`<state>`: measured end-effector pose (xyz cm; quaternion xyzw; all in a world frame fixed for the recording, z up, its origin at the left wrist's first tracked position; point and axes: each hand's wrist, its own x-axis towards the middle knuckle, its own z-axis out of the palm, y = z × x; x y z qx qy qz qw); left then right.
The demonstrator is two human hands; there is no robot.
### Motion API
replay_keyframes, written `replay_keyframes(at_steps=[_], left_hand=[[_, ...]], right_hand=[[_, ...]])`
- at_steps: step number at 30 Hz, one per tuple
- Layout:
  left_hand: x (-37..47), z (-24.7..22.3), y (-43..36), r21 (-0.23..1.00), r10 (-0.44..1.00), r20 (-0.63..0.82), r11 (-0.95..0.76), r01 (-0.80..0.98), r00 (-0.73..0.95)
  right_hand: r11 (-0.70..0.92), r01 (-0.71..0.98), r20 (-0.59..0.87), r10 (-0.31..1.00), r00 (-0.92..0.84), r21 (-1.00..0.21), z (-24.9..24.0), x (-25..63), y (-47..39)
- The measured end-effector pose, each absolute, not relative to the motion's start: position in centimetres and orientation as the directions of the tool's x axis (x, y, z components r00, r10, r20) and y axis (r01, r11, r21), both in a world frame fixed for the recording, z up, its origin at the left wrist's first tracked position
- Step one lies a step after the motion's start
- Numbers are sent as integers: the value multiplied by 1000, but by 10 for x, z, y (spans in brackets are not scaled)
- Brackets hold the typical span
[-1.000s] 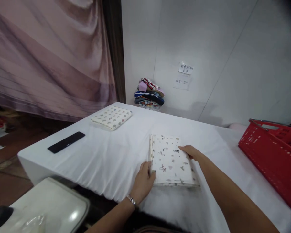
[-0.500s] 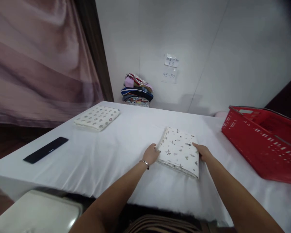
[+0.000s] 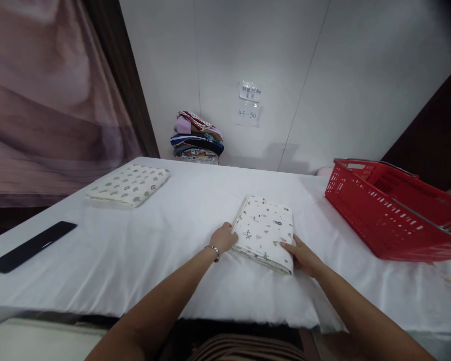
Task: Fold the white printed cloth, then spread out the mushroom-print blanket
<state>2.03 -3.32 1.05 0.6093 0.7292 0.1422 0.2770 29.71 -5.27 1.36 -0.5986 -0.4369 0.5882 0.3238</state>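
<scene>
A folded white cloth with small printed figures point(image 3: 265, 230) lies on the white-covered table point(image 3: 165, 260) in front of me. My left hand point(image 3: 224, 237), with a bracelet at the wrist, is closed on its left edge. At its lower right side, my right hand point(image 3: 301, 254) grips the edge, thumb on top and the other fingers partly hidden beside or under it. Another folded white cloth with grey spots point(image 3: 130, 185) rests at the table's far left, touched by neither hand.
A red plastic basket point(image 3: 383, 215) stands on the right. A flat black object point(image 3: 32, 245) lies at the left front. Behind the table is a stack of folded fabrics point(image 3: 198, 138) by the wall. A pink curtain point(image 3: 52, 100) hangs on the left.
My right hand has slid down the cloth's right side towards me. The view has shifted, so the basket shows more fully and everything sits further left.
</scene>
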Motion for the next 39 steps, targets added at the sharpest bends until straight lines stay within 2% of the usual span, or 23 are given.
replay_keyframes(at_steps=[6,9,11,13,15,16,18,20,22,24,26,31,35,37,39], left_hand=[[-30,32,-1,522,977,-194,179,834,-88],[-56,33,8,544,975,-206,184,819,-82],[-63,28,7,563,974,-213,186,806,-76],[-64,19,3,582,977,-200,182,792,-77],[-63,11,-1,601,981,-175,178,779,-90],[-62,7,-2,611,982,-162,176,772,-96],[-62,3,-4,631,984,-139,174,756,-110],[-63,0,-5,647,985,-120,175,742,-128],[-64,-2,-5,659,984,-99,178,731,-150],[-65,-2,-6,668,982,-80,180,722,-170],[-67,-2,-9,689,981,-56,174,704,-187],[-70,6,-28,758,963,61,126,640,-262],[-62,10,-63,779,920,193,67,623,-340],[-51,7,-83,809,912,189,65,584,-363],[-38,1,-99,860,940,101,82,503,-326]], right_hand=[[-547,-110,-504,820,-271,-830,6,253,-121],[-603,-65,-525,739,-423,-795,2,234,-151],[-531,31,-479,736,-478,-847,5,229,-158],[-335,120,-351,813,-465,-935,14,229,-152],[-23,237,-120,906,-406,-971,24,228,-139],[150,314,15,919,-393,-937,28,228,-131],[440,450,215,858,-467,-777,31,223,-118],[618,505,230,741,-631,-603,25,217,-112],[699,527,153,660,-735,-483,13,213,-113],[721,550,111,643,-758,-422,1,213,-116],[728,551,129,643,-755,-408,-6,215,-119],[699,531,267,692,-671,-479,6,210,-113],[628,602,255,766,-590,-492,20,187,-101],[592,658,218,797,-563,-466,23,173,-95],[557,714,172,824,-541,-424,23,160,-91]])
